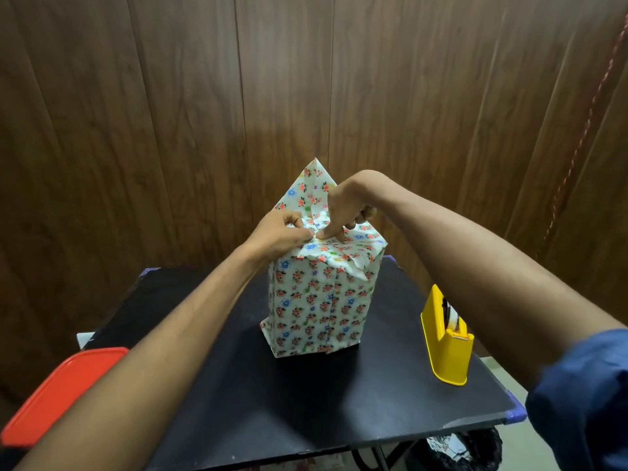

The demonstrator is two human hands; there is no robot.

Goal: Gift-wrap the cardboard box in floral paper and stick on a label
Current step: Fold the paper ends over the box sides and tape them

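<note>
Your left hand (289, 232) pinches the paper (316, 300) atop the box while your right hand's (343, 212) forefinger presses that fold flat for taping, other fingers curled.

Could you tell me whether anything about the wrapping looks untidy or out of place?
Yes. On the tall box wrapped in floral paper, the far triangular paper flap stands upright, not yet folded down. The near folded edge is crumpled and juts over the front face. The left hand and right hand press the top folds.
</note>
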